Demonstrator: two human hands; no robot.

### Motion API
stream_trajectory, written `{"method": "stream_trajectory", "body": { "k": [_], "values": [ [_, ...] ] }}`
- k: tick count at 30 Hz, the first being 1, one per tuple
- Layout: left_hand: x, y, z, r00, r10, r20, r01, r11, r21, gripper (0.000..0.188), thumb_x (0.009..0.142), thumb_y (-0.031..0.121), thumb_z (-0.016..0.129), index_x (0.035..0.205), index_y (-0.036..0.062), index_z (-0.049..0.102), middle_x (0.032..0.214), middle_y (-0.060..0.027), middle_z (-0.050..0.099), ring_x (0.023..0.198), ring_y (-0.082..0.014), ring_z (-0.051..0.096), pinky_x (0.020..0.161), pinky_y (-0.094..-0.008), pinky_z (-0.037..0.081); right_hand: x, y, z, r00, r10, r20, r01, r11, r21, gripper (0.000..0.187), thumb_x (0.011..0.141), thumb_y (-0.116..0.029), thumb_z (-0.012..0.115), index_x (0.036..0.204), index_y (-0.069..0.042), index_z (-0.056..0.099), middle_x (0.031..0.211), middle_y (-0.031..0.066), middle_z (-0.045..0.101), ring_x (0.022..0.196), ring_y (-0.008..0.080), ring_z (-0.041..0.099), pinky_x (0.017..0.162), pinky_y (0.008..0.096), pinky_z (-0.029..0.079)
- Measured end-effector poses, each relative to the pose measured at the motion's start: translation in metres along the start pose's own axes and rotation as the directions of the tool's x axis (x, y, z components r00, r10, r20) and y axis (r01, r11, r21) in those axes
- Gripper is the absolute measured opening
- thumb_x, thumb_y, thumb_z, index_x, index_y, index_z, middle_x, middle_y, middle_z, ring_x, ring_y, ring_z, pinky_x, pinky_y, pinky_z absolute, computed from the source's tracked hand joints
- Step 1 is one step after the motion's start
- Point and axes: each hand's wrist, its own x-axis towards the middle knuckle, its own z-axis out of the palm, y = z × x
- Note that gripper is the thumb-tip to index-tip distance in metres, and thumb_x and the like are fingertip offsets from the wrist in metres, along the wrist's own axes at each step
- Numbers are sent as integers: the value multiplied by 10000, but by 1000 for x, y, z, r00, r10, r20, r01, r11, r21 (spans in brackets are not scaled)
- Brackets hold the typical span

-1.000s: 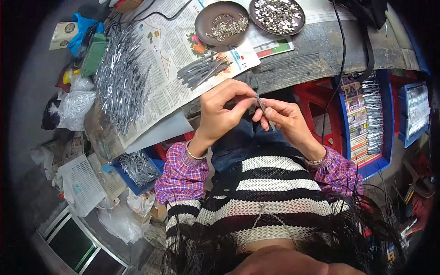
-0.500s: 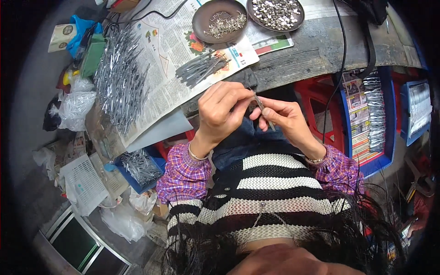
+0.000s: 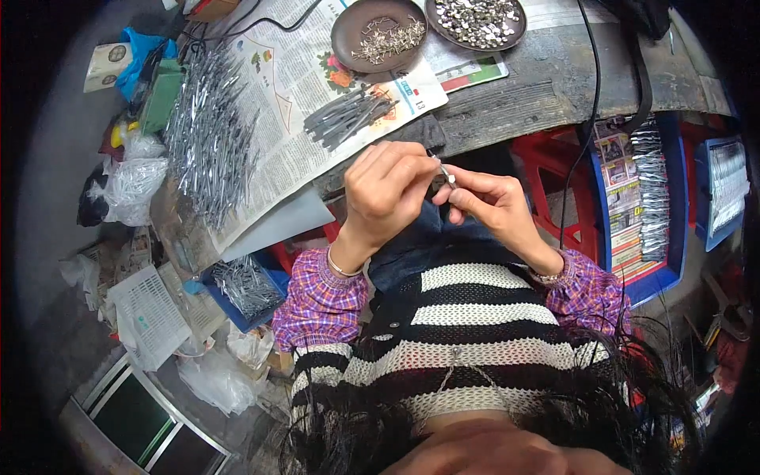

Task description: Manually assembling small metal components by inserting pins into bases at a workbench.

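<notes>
My left hand (image 3: 385, 190) and my right hand (image 3: 492, 199) meet at the table's near edge, both closed in a pinch. Between their fingertips is a slim grey metal piece (image 3: 444, 169), its far end at my left fingers. A small bright round spot shows on it beside my right thumb; its exact kind is too small to make out. Just beyond my left hand, a bundle of flat grey metal strips (image 3: 342, 120) lies on the newspaper (image 3: 277, 162). A bigger heap of thin metal pieces (image 3: 207, 138) covers the newspaper's left side.
At the table's back stand a brown dish (image 3: 345, 32) of small metal pins and another dish (image 3: 518, 36) of shiny round bits. Blue trays (image 3: 673, 269) of metal pieces are at the right, near a red stool (image 3: 558, 206). A black cable (image 3: 595, 87) hangs over the table edge.
The metal piece has turned between my fingers: its long end below my right thumb no longer shows, and a bright round spot has appeared. Both hands stay nearly in place.
</notes>
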Motion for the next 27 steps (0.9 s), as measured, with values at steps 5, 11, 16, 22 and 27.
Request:
{"method": "stream_trajectory", "body": {
  "k": [5,11,16,22,27],
  "values": [
    [-2,8,-4,895,-434,104,444,846,-296,128,712,-27,689,772,14,582,723,-46,607,615,-88,590,536,-199,464,1,-6,-1,995,-101,2,100,984,-150,315,863,-34,566,1178,-35,577,864,65,651,625,67,550,573,200,474],
    [-4,4,-12,709,-573,412,688,433,-583,133,762,-43,668,868,-21,590,853,-47,604,763,-101,602,695,-217,494,3,-14,-2,981,-184,68,196,926,-322,316,840,-16,576,1154,-36,595,820,69,653,604,69,552,547,201,471],
    [-7,-1,-10,740,-501,449,663,433,-610,135,776,-49,641,907,-40,610,882,-66,587,807,-112,582,724,-223,473,3,-12,-3,983,-168,74,183,936,-301,319,836,-14,577,1154,-35,595,812,69,655,600,67,559,544,195,469],
    [-7,1,-14,801,-498,332,548,387,-742,111,785,-10,624,887,-25,586,897,-85,595,814,-130,579,752,-245,461,13,-24,-7,898,-418,139,425,743,-517,254,797,-13,588,1049,8,613,892,129,622,811,220,613,716,299,485],
    [-13,0,-20,754,-574,319,529,244,-812,114,804,42,619,901,-1,576,787,-67,612,728,-124,581,681,-232,445,48,-60,-50,725,-665,183,463,273,-843,296,725,57,572,979,-69,659,940,113,616,843,253,621,722,309,497]
  ]
}}
